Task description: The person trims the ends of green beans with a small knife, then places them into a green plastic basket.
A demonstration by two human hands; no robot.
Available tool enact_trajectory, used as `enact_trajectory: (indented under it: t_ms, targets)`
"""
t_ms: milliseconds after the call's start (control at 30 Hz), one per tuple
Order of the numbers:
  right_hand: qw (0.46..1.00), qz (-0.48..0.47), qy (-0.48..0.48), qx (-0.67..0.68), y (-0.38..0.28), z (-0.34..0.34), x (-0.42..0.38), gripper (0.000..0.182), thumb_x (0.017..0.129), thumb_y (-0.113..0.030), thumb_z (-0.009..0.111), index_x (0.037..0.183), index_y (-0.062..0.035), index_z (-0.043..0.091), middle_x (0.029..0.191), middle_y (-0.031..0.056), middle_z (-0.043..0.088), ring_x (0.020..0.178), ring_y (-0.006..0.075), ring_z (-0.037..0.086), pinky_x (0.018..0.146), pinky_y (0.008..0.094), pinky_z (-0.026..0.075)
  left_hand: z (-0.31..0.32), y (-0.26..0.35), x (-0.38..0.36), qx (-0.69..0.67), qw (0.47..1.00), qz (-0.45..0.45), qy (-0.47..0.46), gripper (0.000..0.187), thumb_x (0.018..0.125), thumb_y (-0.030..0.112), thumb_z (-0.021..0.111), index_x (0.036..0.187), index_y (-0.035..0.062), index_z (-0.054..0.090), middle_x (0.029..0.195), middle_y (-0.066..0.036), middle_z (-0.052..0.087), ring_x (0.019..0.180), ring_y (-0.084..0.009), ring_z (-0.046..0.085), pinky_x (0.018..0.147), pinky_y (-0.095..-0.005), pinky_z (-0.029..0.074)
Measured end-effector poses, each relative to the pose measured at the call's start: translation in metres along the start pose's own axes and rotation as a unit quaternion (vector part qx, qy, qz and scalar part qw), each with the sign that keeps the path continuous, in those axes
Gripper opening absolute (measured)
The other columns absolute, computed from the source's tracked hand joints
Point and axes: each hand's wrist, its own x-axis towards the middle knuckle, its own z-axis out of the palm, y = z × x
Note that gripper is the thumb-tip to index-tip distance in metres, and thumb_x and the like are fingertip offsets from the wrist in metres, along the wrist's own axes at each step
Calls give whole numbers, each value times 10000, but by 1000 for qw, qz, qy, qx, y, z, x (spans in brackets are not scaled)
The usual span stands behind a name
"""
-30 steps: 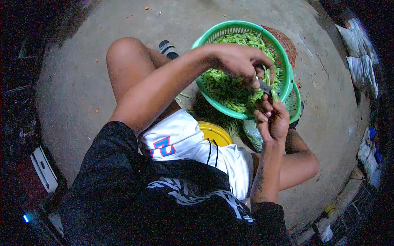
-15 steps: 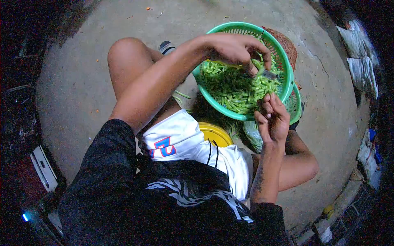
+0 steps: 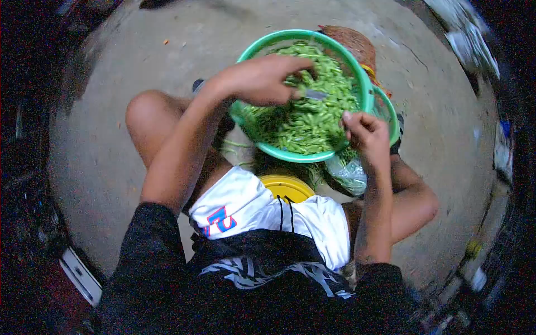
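Green beans [image 3: 304, 120]: a heap of cut green pods filling the green basket, in front of the seated person's knees.
Green basket [image 3: 362, 84]: round plastic strainer standing on the concrete floor, tilted a little toward the person; a second green basket [image 3: 392, 114] peeks out just behind its right rim.
Left hand [image 3: 258, 81]: over the left half of the heap, fingers curled shut around a small knife [image 3: 314, 95], whose blade points right across the beans.
Right hand [image 3: 365, 134]: at the basket's right rim, fingers bent inward and closed; whether it pinches a pod I cannot tell.
Woven basket [image 3: 352, 42]: brown, touching the far rim of the green basket.
Yellow lid [image 3: 286, 187]: round, on the floor just near side of the basket, between the person's legs.
Plastic bag [image 3: 349, 173]: clear, crumpled, under the right wrist.
Floor [image 3: 111, 100]: bare grey concrete, a few scraps scattered toward its far edge.
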Motion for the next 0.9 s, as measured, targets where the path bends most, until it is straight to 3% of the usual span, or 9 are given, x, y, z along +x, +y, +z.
enact_trajectory:
  t_ms: [100, 300, 367, 400, 500, 567, 633, 833, 900]
  targets:
    - [984, -146, 93, -49, -4, -59, 37, 183, 956, -126, 635, 1006, 9, 749, 829, 36, 713, 813, 126, 651, 833, 273, 501, -4, 11, -6, 66, 997, -36, 7, 450, 840, 134, 674, 1260, 5, 581, 1184, -252, 647, 1133, -422, 615, 984, -471, 486]
    - [959, -23, 273, -70, 30, -157, 131, 319, 884, -282, 720, 1045, -11, 768, 937, 105, 758, 817, 171, 702, 786, 317, 538, -13, 53, 3, 76, 994, -75, 17, 388, 848, 102, 659, 1210, -18, 588, 1093, -263, 649, 1075, -442, 613, 936, -472, 495]
    - [951, 38, 260, -165, 92, -175, 176, 281, 847, -327, 741, 942, -66, 784, 810, 29, 721, 639, 116, 615, 550, 285, 463, -19, 58, 10, 117, 985, -103, -79, 372, 844, 85, 652, 1198, -16, 594, 1076, -250, 650, 1058, -444, 615, 922, -478, 497]
    - [935, 55, 259, -235, 127, -177, 197, 300, 834, -339, 743, 934, -60, 789, 815, 52, 725, 635, 138, 631, 575, 309, 487, -9, 37, 8, 104, 993, -29, -48, 386, 849, 71, 650, 1224, -8, 595, 1037, -238, 650, 1021, -452, 620, 909, -476, 499]
    - [922, 153, 212, -285, 220, -166, 232, 353, 799, -368, 759, 947, -49, 794, 886, 147, 752, 731, 242, 721, 694, 395, 560, -19, 67, 34, 73, 990, -65, -97, 411, 861, 46, 630, 1270, 14, 593, 1044, -235, 667, 1014, -458, 630, 901, -476, 504]
    - [913, 175, 202, -309, 247, -153, 227, 421, 760, -358, 737, 964, 10, 759, 1034, 268, 726, 961, 415, 719, 881, 497, 555, -12, 68, 42, 61, 993, -77, -68, 382, 903, 54, 615, 1284, 34, 605, 1093, -248, 677, 1017, -454, 644, 885, -478, 509]
    - [897, 191, 225, -330, 259, -135, 222, 424, 749, -334, 741, 966, 31, 750, 1048, 285, 718, 980, 423, 714, 894, 499, 553, -15, 78, 54, 90, 974, -200, -50, 321, 943, 77, 605, 1262, 44, 626, 1143, -259, 673, 1041, -441, 651, 887, -474, 511]
    - [893, 229, 182, -342, 280, -127, 240, 446, 754, -294, 739, 1044, 46, 733, 1078, 319, 699, 1032, 440, 699, 930, 500, 547, -10, 49, 61, 103, 976, -187, 40, 325, 940, 104, 651, 1260, 49, 635, 1109, -245, 693, 1001, -440, 677, 852, -447, 534]
    - [883, 220, 229, -346, 282, -136, 255, 463, 775, -377, 776, 1011, 20, 739, 1075, 276, 710, 1028, 454, 687, 918, 496, 548, -16, 58, 65, 103, 973, -194, 68, 330, 925, 73, 664, 1252, 35, 636, 1130, -238, 697, 1044, -374, 705, 873, -442, 535]
